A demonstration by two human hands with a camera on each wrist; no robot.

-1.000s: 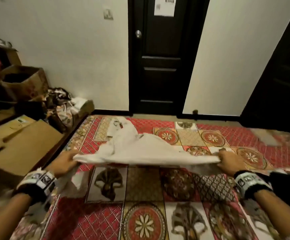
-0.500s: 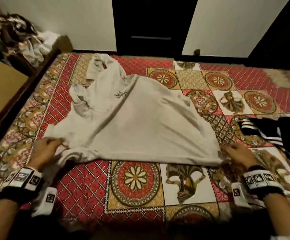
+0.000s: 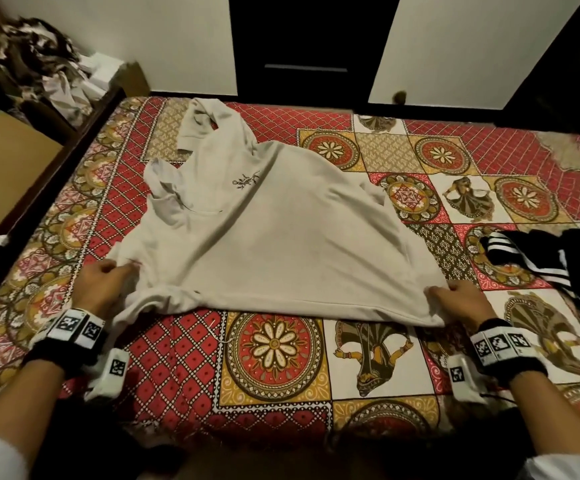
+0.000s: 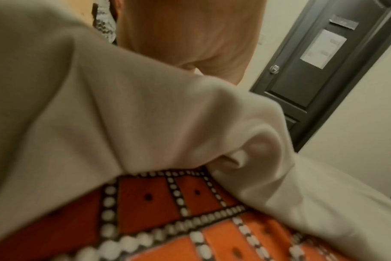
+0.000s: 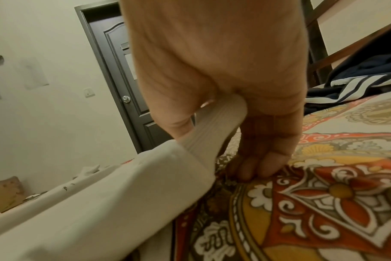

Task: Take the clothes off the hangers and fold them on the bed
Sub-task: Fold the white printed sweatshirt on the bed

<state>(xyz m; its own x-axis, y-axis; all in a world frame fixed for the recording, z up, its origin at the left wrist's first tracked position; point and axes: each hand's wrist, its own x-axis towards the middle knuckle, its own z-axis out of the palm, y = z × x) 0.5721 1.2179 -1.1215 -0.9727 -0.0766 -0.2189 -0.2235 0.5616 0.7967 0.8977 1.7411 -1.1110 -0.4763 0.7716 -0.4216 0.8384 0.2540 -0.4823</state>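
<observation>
Left side: cardboard boxes [image 3: 7, 161] and a heap of loose clothes [image 3: 49, 64] are seen beyond the dark bed frame [image 3: 56, 168], just beside the bed's left edge.
Left hand: the left hand [image 3: 103, 285] is closed on the near left corner of the hem; the cloth is bunched under it, and in the left wrist view the fingers are hidden by the fabric.
Sweatshirt: the beige sweatshirt [image 3: 264, 237] is spread flat on the patterned bedspread [image 3: 274, 355], hood pointed at the far left corner, hem stretched along the near side.
Open room: a bare strip of bedspread is left between hem and near edge, and more beyond the garment.
Right hand: the ribbed hem corner is pinched by the right hand [image 3: 461, 299] between thumb and fingers [image 5: 257, 167], the fingertips touching the bedspread.
Right side: a dark striped garment [image 3: 531, 258] is laid near the right edge, apart from the sweatshirt.
</observation>
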